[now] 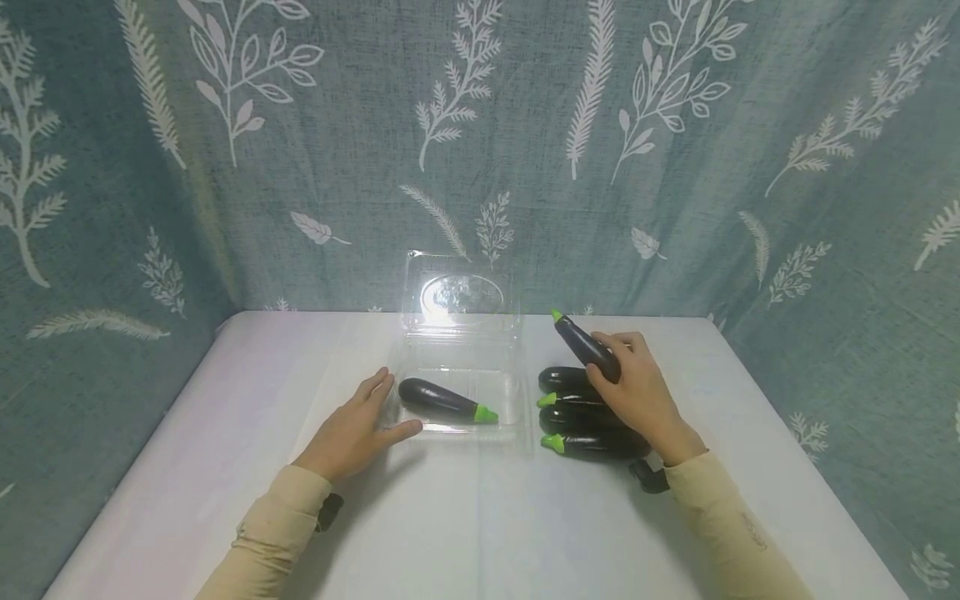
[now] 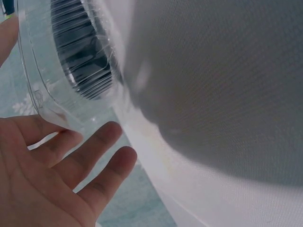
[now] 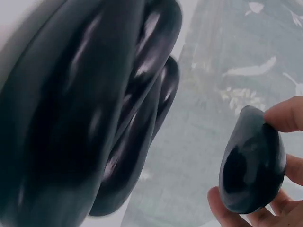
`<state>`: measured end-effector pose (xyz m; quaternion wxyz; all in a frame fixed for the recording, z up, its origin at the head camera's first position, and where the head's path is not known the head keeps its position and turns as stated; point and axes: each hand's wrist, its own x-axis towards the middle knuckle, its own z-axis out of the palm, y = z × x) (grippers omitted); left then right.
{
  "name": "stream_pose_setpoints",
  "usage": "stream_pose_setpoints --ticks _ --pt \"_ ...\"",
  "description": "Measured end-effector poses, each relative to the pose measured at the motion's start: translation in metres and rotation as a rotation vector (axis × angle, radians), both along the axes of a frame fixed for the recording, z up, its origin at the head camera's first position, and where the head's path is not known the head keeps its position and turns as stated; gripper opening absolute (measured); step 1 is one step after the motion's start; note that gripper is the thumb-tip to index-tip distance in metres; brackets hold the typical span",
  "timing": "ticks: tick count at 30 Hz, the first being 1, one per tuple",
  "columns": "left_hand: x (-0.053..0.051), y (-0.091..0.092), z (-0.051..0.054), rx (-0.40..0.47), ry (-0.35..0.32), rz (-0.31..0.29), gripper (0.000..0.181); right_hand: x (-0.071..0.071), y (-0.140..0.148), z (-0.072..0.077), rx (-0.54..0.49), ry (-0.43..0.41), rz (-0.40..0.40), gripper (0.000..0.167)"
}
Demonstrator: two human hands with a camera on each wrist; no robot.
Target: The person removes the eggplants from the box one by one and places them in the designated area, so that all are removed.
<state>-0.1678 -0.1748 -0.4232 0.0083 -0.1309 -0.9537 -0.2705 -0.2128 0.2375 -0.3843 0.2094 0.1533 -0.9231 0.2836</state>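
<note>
My right hand (image 1: 633, 390) grips a dark eggplant (image 1: 582, 342) by its thick end, its green stem pointing up and left. In the right wrist view the fingers wrap the rounded end of that eggplant (image 3: 251, 163). Below it, several more eggplants (image 1: 592, 446) lie side by side on the table. One eggplant (image 1: 438, 398) rests inside the clear plastic clamshell box (image 1: 495, 379), stem to the right. At the box's left side my left hand (image 1: 352, 437) has its fingers spread against the wall, thumb at the front rim. The left wrist view shows fingers (image 2: 90, 156) by the clear box (image 2: 38, 90).
The box's hinged lid (image 1: 461, 292) stands raised at the back, near the patterned curtain (image 1: 360, 167). A white cloth covers the table (image 1: 480, 533). Black straps (image 1: 648, 477) are on both wrists.
</note>
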Motion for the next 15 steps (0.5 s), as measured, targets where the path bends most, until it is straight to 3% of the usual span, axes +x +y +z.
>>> stream_pose_setpoints --ticks 7,15 --pt "-0.001 0.000 0.000 -0.002 0.004 -0.007 0.102 0.005 0.030 -0.004 0.008 0.022 -0.036 0.045" --pt "-0.001 -0.001 -0.001 -0.001 0.008 -0.005 0.100 0.013 0.057 -0.013 0.023 -0.035 -0.101 0.044"
